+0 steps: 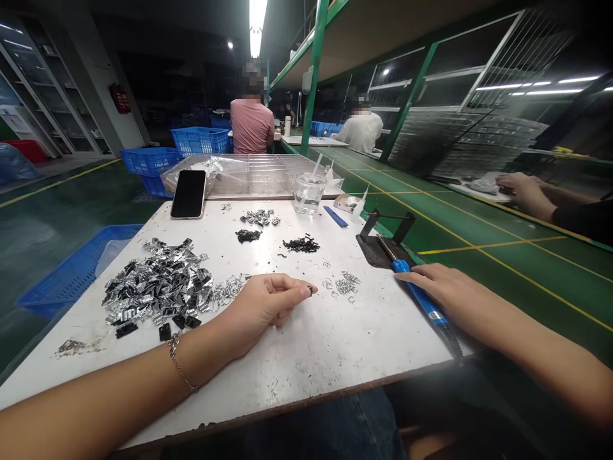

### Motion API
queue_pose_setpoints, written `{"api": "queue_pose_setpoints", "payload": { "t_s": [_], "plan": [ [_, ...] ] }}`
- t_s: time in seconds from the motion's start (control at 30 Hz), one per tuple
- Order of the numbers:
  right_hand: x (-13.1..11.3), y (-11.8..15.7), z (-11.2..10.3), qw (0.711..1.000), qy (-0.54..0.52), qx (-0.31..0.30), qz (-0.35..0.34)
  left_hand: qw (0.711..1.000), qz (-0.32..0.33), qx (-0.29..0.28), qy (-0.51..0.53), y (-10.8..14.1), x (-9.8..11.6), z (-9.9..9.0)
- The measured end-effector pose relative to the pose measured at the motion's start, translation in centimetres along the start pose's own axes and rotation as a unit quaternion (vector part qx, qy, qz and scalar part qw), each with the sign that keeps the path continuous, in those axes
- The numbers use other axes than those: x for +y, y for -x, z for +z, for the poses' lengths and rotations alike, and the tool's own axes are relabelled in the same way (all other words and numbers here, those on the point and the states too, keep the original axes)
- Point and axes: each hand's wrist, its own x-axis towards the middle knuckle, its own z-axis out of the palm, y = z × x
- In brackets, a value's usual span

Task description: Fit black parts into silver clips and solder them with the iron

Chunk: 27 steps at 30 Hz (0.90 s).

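Note:
My left hand [271,299] is over the middle of the white table [330,364], with thumb and forefinger pinched on a small black part [311,291]. At the table's right edge, my right hand [443,287] grips the blue handle of a soldering iron [416,294]. The iron's metal front end lies on a black metal stand [376,249]. Right of my left fingertips is a small pile of bent metal clips [347,283]. Beyond them sits a heap of little black pieces [301,245]. A big pile of shiny metal-and-black parts [153,284] spreads left of my left hand.
A phone [188,193] leans at the back left, before a clear plastic tray [249,176]. A glass of water [309,191] and a blue strip [335,216] lie farther right. Blue crates [71,275] stand left. Other people sit ahead; another person's hands [527,191] show at right.

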Motion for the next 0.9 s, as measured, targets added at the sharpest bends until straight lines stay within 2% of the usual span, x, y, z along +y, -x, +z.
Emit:
{"api": "queue_pose_setpoints", "payload": {
  "t_s": [0.13, 0.2, 0.27, 0.33, 0.4, 0.5, 0.6, 0.67, 0.77, 0.9],
  "plan": [
    [0.2, -0.1, -1.3, 1.000, 0.018, -0.005, -0.022, 1.000, -0.002, -0.012, 0.015, 0.1, 0.0, -0.1],
    [-0.7, -0.5, -3.1, 0.998, 0.058, -0.014, -0.022, 1.000, 0.001, -0.010, 0.023, 0.2, -0.1, -0.2],
    [-2.4, -1.1, -5.1, 0.997, 0.073, 0.006, -0.004, 1.000, 0.004, -0.007, 0.022, 0.2, -0.1, -0.2],
    [-5.1, -1.8, -6.7, 0.999, -0.024, 0.042, 0.008, 1.000, 0.005, -0.002, 0.008, 0.2, 0.0, 0.0],
    [-8.3, -2.5, -7.2, 0.983, -0.169, 0.068, 0.014, 1.000, 0.009, 0.005, -0.021, 0.3, 0.2, 0.2],
    [-12.5, -3.5, -6.4, 0.943, -0.322, 0.083, -0.015, 0.997, 0.040, -0.014, -0.071, 0.8, 0.3, 0.7],
    [-14.7, -3.9, -5.1, 0.908, -0.404, 0.075, -0.078, 0.993, 0.059, -0.067, -0.075, 1.4, 0.2, 1.2],
    [-15.2, -3.8, -4.4, 0.893, -0.427, 0.093, -0.104, 0.993, 0.051, -0.085, -0.070, 1.7, -0.1, 1.6],
    [-15.2, -3.5, -3.5, 0.877, -0.452, 0.127, -0.104, 0.992, 0.042, -0.078, -0.092, 1.8, -0.5, 1.9],
    [-14.9, -3.2, -2.6, 0.848, -0.507, 0.114, -0.104, 0.986, 0.043, -0.050, -0.151, 2.0, -0.2, 2.2]
  ]
}}
